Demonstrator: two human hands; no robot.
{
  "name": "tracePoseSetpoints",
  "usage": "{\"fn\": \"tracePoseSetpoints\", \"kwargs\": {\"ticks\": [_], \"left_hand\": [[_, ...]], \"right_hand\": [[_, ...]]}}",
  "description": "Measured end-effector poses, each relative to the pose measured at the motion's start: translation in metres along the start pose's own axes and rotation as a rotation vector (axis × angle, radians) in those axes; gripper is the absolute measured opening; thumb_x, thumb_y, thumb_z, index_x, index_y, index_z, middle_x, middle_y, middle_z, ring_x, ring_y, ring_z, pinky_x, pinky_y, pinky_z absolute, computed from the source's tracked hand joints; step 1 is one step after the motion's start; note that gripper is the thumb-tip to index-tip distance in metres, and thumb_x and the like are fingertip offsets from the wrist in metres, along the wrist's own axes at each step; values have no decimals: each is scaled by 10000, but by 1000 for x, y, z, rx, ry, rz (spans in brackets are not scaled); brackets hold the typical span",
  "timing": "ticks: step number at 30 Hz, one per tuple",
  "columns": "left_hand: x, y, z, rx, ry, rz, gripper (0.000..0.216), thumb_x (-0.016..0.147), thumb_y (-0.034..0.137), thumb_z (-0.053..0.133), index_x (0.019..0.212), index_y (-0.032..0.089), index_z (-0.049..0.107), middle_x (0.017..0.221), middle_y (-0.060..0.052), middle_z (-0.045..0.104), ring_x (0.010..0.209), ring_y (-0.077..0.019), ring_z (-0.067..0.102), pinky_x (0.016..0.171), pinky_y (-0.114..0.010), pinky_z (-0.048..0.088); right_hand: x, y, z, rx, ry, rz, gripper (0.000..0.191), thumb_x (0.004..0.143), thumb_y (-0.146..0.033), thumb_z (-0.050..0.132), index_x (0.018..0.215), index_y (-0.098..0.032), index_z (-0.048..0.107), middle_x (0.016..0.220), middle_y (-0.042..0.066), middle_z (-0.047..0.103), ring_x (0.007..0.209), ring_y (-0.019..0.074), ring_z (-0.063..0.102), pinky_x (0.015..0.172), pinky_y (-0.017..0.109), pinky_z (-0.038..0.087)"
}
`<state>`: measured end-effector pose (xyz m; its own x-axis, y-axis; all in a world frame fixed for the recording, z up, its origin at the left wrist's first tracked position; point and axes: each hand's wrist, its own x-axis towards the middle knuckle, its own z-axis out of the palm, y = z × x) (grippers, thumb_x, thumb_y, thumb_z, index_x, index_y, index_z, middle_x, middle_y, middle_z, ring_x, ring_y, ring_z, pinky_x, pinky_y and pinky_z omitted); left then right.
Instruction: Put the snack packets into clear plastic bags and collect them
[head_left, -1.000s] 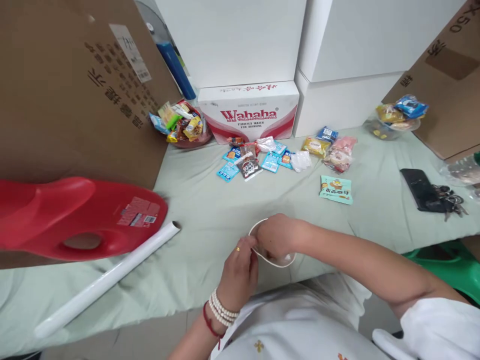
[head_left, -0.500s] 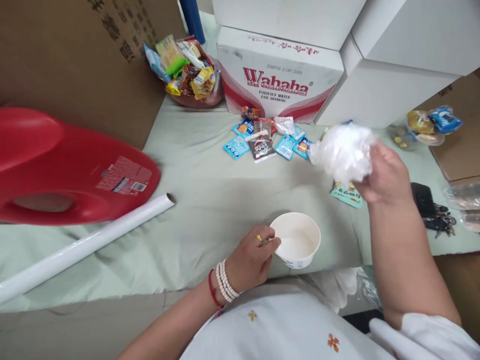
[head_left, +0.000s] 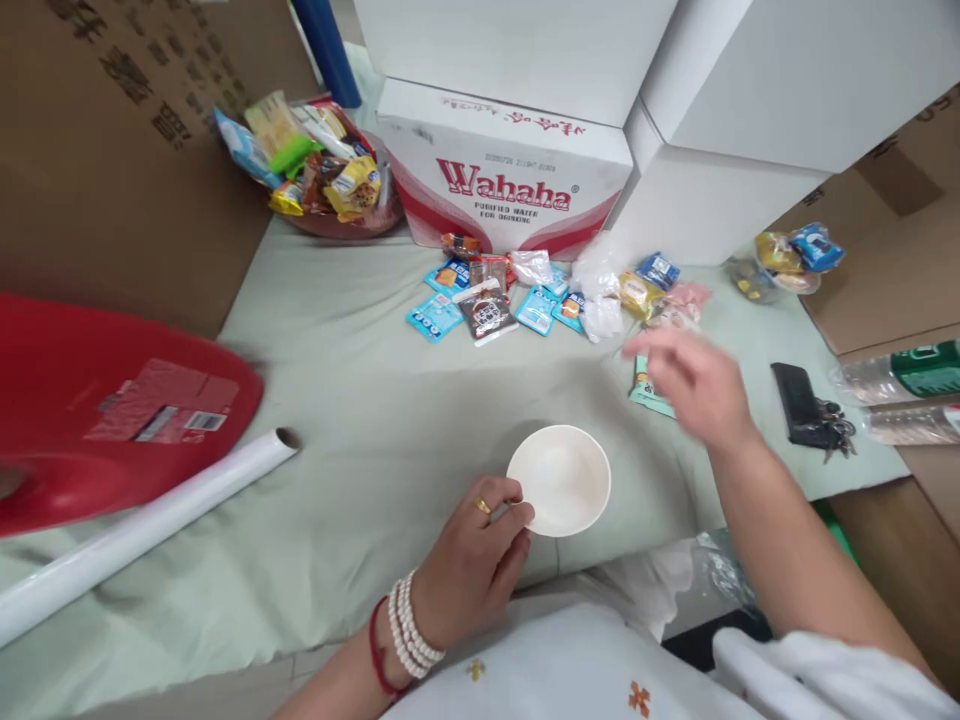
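Observation:
With thumb and fingers, my left hand point(head_left: 480, 550) pinches the near left rim of a white paper bowl point(head_left: 564, 480), which stands upright at the table's near edge with nothing visible in it. My right hand point(head_left: 694, 385) is slightly blurred, its fingers stretched out to the left and nothing in them. It hovers over a light green snack packet point(head_left: 651, 388), partly covering it. Just beyond lies a crumpled clear plastic bag point(head_left: 598, 270), against several small snack packets, among them a dark brown one point(head_left: 487, 310) and a yellow one point(head_left: 640, 295).
A bowl of snacks point(head_left: 386, 205) and a Wahaha carton point(head_left: 510, 180) stand at the back. A red plastic container point(head_left: 112, 400) and a white roll point(head_left: 150, 535) lie left. At right are keys with a black case point(head_left: 799, 405), a snack cup point(head_left: 795, 283) and bottles point(head_left: 907, 375).
My right hand has let go of the crumpled plastic bag, which now lies by the snack packets, and has drawn back lower. My left hand still grips the bowl. The view has shifted right.

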<state>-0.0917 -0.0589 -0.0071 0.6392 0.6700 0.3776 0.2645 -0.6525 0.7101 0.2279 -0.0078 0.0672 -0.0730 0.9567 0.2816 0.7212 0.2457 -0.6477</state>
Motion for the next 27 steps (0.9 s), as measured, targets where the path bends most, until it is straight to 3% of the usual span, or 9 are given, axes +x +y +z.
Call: {"fn": "tracePoseSetpoints", "kwargs": {"ticks": [2,4,8,12,14,17,21,24,27], "left_hand": [[7,2,3,-45,-47,-4,201,895,38,515,1009,185,592,1027,-88,600,911,-188,577,768,-312,544],[16,6,9,-96,-105,13,180,912,57,511,993,193,596,1033,-82,610,928,-185,595,788,-310,559],[30,16,25,-135,-140,115,302,961,132,545,1251,196,597,1297,-140,587,1102,-202,631,936,-339,591],[29,14,25,-55,-102,105,437,983,172,550,1417,214,526,1438,-170,517,1250,-223,614,1013,-353,588],[22,6,19,19,-63,24,367,985,172,543,1347,222,574,1365,-150,573,1209,-212,643,992,-341,599],[5,-8,9,115,-7,-86,244,993,214,550,1220,239,636,1248,-117,637,1117,-205,687,925,-327,624],[-17,-15,5,200,22,-199,217,990,301,588,1193,256,651,1227,-107,656,1052,-219,718,869,-338,646],[-25,-11,6,214,24,-260,253,981,314,601,1225,269,654,1263,-108,655,1063,-236,723,869,-349,648],[-26,-10,0,239,100,-279,231,979,307,588,1188,276,680,1250,-95,659,1028,-229,730,844,-337,645]], "right_hand": [[-62,-33,0,-62,-257,-207,413,991,-535,640,1243,-214,705,1305,121,677,1081,242,697,843,339,607],[-109,-53,3,-176,-307,-228,362,996,-415,667,1282,-194,688,1288,140,690,1040,240,698,842,347,605],[-158,-53,-7,-236,-200,-95,270,1032,-129,506,1197,-206,706,1085,96,733,930,189,690,790,289,584],[-167,-16,-64,-500,113,163,191,1017,-210,569,1099,-235,740,1053,68,737,939,218,700,819,321,556],[-147,18,-109,-692,321,365,184,1000,-312,615,1033,-211,765,994,82,736,846,226,682,775,345,538],[-78,86,-186,-879,488,616,290,952,-337,668,1065,-96,784,940,151,738,828,219,647,808,401,509],[49,168,-277,-839,583,584,597,944,-436,496,1224,40,726,1034,178,717,1023,301,708,806,466,455],[106,196,-306,-852,598,644,842,864,-537,466,1278,181,616,1180,265,643,1146,413,654,778,519,412],[99,193,-287,-812,603,612,649,941,-452,505,1172,129,680,1095,231,695,1064,308,669,826,491,428]]}}
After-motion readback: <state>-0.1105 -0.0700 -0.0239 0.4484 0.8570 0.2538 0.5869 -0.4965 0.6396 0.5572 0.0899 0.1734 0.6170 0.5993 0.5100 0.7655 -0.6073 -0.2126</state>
